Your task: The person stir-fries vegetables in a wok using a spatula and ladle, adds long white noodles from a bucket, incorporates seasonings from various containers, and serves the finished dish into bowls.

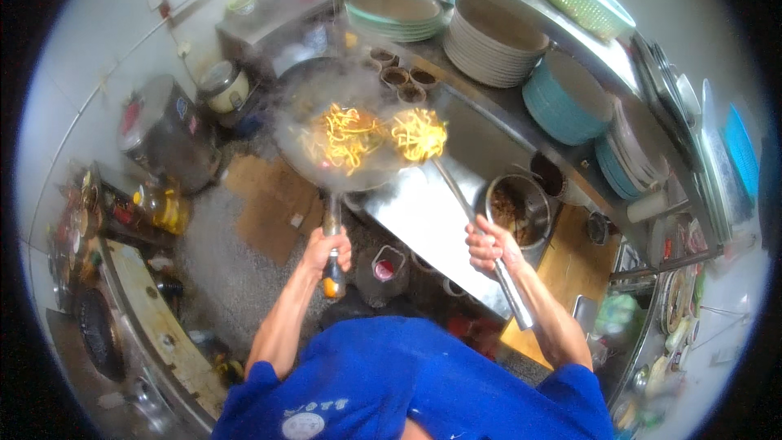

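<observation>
My left hand (328,250) is closed around the handle of a large wok (299,162), which lies in front of me under rising steam. Yellow noodles (345,137) with darker bits are in the wok. In my right hand (492,247) is the long metal handle of a cooking ladle (452,186). A heap of noodles (420,134) covers the ladle's head at the wok's right edge, so the head itself is hidden. Steam blurs the far part of the wok.
A metal pot (519,205) with brown contents stands right of the steel counter (421,208), beside a wooden board (553,269). Stacked plates (495,43) line the shelf beyond several small seasoning pots (395,77). At left are a rice cooker (225,85), a large lidded pot (165,134) and an oil bottle (165,208).
</observation>
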Available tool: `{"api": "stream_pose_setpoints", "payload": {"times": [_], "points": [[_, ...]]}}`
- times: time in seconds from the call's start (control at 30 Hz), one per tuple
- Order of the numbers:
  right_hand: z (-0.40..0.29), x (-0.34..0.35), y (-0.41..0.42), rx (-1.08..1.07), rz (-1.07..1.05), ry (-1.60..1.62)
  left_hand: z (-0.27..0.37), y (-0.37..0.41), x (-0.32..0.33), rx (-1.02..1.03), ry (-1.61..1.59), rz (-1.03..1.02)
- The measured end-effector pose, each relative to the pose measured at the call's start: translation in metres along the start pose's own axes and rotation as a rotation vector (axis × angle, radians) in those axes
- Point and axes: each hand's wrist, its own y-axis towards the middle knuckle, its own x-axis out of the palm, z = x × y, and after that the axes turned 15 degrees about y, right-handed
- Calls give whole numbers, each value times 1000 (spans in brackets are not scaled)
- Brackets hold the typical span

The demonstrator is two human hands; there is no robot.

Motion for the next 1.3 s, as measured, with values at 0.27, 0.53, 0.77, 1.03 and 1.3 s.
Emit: {"api": "stream_pose_setpoints", "payload": {"times": [0.27, 0.53, 0.77, 1.03, 1.3], "points": [[12, -76, 21, -175, 134, -363, -4, 10, -19, 0, 29, 24], [39, -114, 36, -338, 368, -786, 13, 7, -30, 13, 112, -26], [53, -107, 28, -731, 582, -1737, 20, 5, -29, 4, 124, -46], [40, -103, 37, -822, 467, -1637, 14, 0, -13, 53, 114, -27], [-12, -39, 111, -767, 319, -1752, 12, -23, 30, 76, 285, 80]]}}
